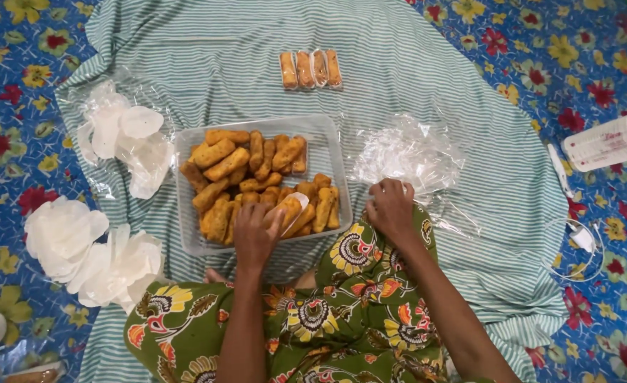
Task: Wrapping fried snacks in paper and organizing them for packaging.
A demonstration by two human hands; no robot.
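Left hand (254, 237) gripped a half-wrapped fried roll (290, 209) over the clear tray (185, 237), right hand (390, 210) pinched the plastic wrappers (407, 152) just beyond it, four wrapped rolls (311, 69) lay farther ahead, and the tray looked mostly full.

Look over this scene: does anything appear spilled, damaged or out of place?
Nothing stands out. The golden fried rolls sit inside the clear plastic tray, four wrapped rolls lie in a neat row on the green striped cloth, and the white paper liners are piled together.
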